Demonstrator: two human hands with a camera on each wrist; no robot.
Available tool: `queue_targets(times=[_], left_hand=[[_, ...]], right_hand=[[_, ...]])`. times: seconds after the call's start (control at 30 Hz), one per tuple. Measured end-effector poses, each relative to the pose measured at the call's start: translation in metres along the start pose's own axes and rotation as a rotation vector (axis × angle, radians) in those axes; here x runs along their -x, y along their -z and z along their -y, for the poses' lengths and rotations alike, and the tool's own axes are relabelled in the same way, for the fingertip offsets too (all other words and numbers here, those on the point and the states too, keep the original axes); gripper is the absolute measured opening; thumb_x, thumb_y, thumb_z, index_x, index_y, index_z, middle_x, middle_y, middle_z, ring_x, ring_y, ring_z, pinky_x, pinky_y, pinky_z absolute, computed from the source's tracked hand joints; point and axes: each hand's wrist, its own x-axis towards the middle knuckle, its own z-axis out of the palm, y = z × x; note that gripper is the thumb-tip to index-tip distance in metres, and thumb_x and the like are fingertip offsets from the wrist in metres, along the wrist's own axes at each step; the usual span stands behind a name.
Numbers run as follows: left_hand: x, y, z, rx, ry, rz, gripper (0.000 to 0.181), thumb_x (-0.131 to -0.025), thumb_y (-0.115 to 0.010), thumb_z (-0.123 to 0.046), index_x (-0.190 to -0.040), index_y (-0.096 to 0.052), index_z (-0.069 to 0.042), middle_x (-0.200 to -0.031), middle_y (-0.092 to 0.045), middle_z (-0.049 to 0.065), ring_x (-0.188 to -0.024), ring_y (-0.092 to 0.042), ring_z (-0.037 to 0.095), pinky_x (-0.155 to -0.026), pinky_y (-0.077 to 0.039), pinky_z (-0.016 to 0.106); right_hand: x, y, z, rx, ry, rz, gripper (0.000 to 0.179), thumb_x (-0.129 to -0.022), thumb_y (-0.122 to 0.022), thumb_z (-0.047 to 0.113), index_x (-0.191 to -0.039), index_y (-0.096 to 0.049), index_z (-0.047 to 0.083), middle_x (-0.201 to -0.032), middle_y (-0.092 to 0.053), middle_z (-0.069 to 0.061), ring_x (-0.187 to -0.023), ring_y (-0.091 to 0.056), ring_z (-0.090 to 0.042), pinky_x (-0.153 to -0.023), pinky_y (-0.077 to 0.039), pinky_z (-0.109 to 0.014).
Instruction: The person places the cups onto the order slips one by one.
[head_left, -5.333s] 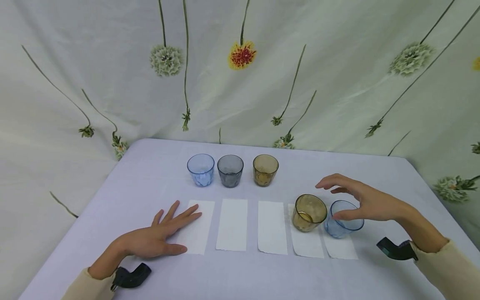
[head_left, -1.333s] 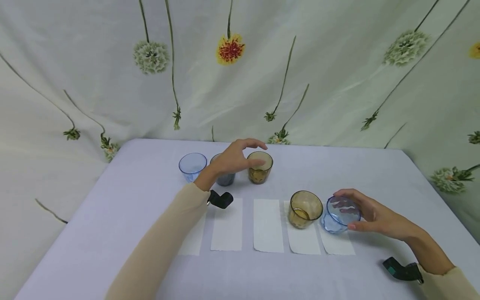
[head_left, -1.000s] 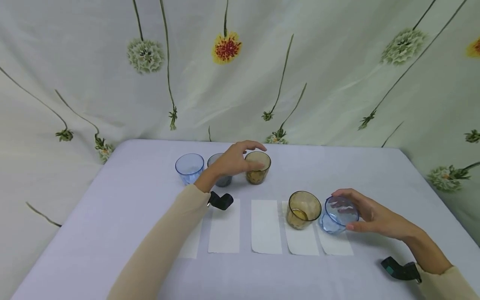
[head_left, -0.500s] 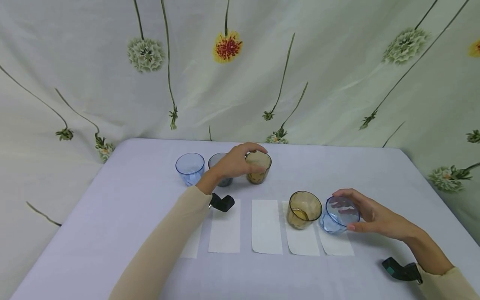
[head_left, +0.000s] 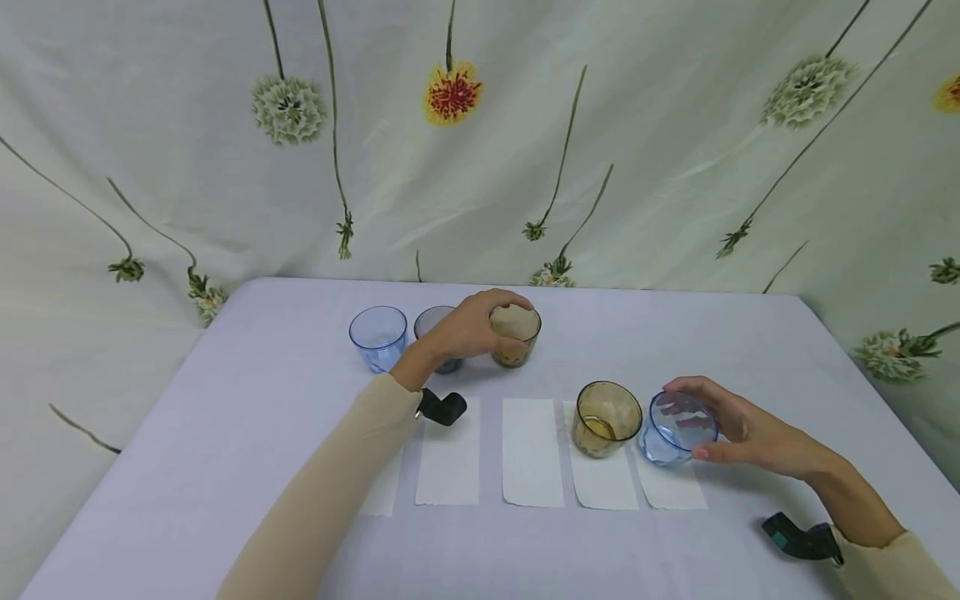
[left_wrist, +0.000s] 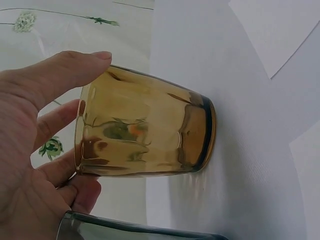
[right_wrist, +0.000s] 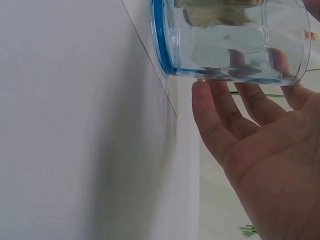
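Observation:
At the back of the table, my left hand [head_left: 471, 327] grips an amber glass tumbler [head_left: 514, 350] by its rim. In the left wrist view, the thumb lies on the near side of this amber tumbler [left_wrist: 145, 125] and the fingers curl behind it. My right hand [head_left: 757, 435] holds a blue tumbler [head_left: 663, 448] at the right, over the rightmost paper. Its fingers wrap the far side of the blue tumbler [right_wrist: 220, 55] in the right wrist view. A second amber tumbler [head_left: 600, 437] stands on a paper just left of the blue one.
Another blue tumbler [head_left: 378, 342] and a grey tumbler [head_left: 431, 321], partly hidden by my left hand, stand at the back left. Several white papers lie in a row, including the middle one [head_left: 532, 454]. A flowered cloth [head_left: 637, 125] hangs behind the table [head_left: 570, 550].
My left hand has left the leftmost paper, reached to the back amber tumbler and closed on its rim. My right hand has lowered around the blue tumbler and stays there.

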Motion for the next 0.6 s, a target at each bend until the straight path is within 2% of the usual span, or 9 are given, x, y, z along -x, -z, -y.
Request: queue_targets(times=[0.27,0.6], left_hand=[[0.0003,-0.0007,0.0014,-0.020,0.001,0.005,0.057,-0.083,-0.082,-0.025,-0.135,-0.060,-0.022,-0.145,-0.052,0.001,-0.133,-0.045,0.025,-0.107,-0.041,0.050],[0.0012,-0.0010,0.0026,-0.020,-0.034,-0.014,0.055,-0.083,-0.083,-0.025,-0.134,-0.062,-0.021,-0.143,-0.054,-0.003,-0.129,-0.048,0.023,-0.105,-0.043,0.049]], right_hand=[[-0.0002,0.0004,-0.0012,-0.011,0.009,0.000,0.067,-0.090,-0.066,-0.004,-0.148,-0.034,0.008,-0.146,-0.042,-0.008,-0.132,-0.040,-0.002,-0.104,-0.031,-0.008],[0.0002,0.0003,-0.0002,-0.003,0.015,-0.003,0.069,-0.090,-0.067,-0.004,-0.149,-0.033,0.004,-0.146,-0.042,-0.008,-0.133,-0.039,-0.001,-0.104,-0.029,-0.006]])
